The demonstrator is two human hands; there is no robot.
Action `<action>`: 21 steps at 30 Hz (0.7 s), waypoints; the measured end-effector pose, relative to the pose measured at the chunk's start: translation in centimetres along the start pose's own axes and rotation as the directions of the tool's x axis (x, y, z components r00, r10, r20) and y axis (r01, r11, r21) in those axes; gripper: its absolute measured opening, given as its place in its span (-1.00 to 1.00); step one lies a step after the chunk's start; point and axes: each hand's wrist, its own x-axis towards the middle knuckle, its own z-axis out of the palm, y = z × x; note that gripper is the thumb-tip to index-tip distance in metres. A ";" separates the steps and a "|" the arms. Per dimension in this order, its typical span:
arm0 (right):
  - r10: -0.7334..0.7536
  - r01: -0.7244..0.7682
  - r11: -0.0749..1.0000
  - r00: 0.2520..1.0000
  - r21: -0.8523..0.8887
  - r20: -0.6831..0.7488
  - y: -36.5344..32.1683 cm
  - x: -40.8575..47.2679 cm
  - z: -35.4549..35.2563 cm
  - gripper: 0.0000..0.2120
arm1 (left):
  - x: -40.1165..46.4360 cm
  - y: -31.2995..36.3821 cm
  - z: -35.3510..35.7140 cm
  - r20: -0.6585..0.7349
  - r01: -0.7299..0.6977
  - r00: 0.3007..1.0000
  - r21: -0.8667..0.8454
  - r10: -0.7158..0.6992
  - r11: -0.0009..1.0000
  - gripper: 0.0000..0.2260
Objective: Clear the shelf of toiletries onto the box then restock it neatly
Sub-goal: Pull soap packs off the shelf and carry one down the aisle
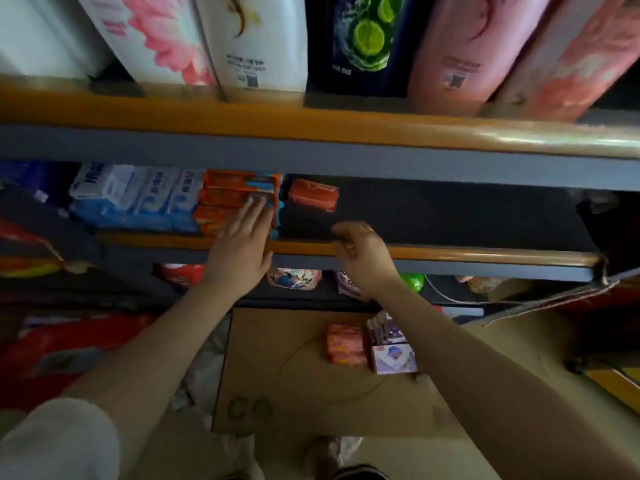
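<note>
I see the middle shelf (pixel 450 252) with its orange front lip running across the view, and most of its dark surface to the right lies bare. On its left part sits a stack of orange soap boxes (pixel 235 199), and my left hand (pixel 242 244) lies flat against that stack, fingers stretched out and spread, palm on the boxes, not closed around anything. Just right of the stack, a little farther back, a single orange soap packet (pixel 313 197) rests on the shelf, apart from both hands. Left of the stack are blue and white packs (pixel 138 195), pressed close to it. My right hand (pixel 363 258) hovers over the shelf's front lip with its fingers curled loosely inward; I cannot tell whether it pinches anything small, since the view is blurred there. Below the shelf, nearer to me, a cardboard box (pixel 294 393) lies flat, and on its far right part sit a pink packet (pixel 346 344) and a purple and white soap box (pixel 393 356) side by side, touching or nearly so. Behind them, under the shelf, more small packets (pixel 294 278) show on a lower level. Above the shelf, a row of tall bottles (pixel 263 46) stands on the upper shelf, white, dark blue and pink.
</note>
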 end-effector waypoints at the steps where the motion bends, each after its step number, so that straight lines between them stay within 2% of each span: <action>1: -0.034 0.034 0.999 0.999 -0.037 -0.011 0.1 1.4 0.2 -0.71 | 0.1 -0.2 0.5 0.011 0.009 1.000 0.025 -0.010 1.000 -0.32; 3: -0.072 0.068 0.992 0.997 -0.110 -0.027 0.6 4.0 0.9 -0.71 | 0.2 -0.5 1.2 -0.001 -0.001 1.000 0.062 0.001 0.998 -0.27; 6: -0.045 0.038 0.977 0.999 -0.210 -0.029 0.8 7.2 2.1 -0.66 | 0.4 -1.1 2.2 -0.069 -0.036 0.997 0.059 0.040 0.998 -0.26; 9: -0.009 -0.003 0.965 0.999 -0.263 -0.044 0.8 9.5 3.0 -0.51 | 0.6 -1.8 2.7 -0.147 -0.080 0.985 0.077 0.091 0.994 -0.29; 11: 0.020 -0.017 0.960 1.000 -0.280 0.009 0.8 10.8 3.4 -0.40 | 0.7 -2.2 3.1 -0.181 -0.095 0.978 0.061 0.105 0.994 -0.32; 13: 0.044 -0.021 0.929 0.998 -0.371 0.055 0.8 11.3 3.8 -0.33 | 0.7 -2.3 3.3 -0.195 -0.107 0.975 0.023 0.110 0.994 -0.33; 17: 0.007 0.022 0.848 0.999 -0.530 0.051 0.1 10.4 3.9 -0.48 | 0.8 -2.3 3.3 -0.166 -0.115 0.980 -0.022 0.110 0.993 -0.30; 19: -0.017 0.022 0.885 1.000 -0.465 0.017 -0.6 9.2 3.5 -0.51 | 0.7 -2.4 2.8 -0.129 -0.124 0.985 -0.048 0.117 0.991 -0.28; 21: -0.045 0.020 0.963 0.995 -0.268 -0.088 -1.6 7.4 2.8 -0.51 | 0.5 -2.4 2.1 -0.116 -0.135 0.986 -0.128 0.120 0.983 -0.29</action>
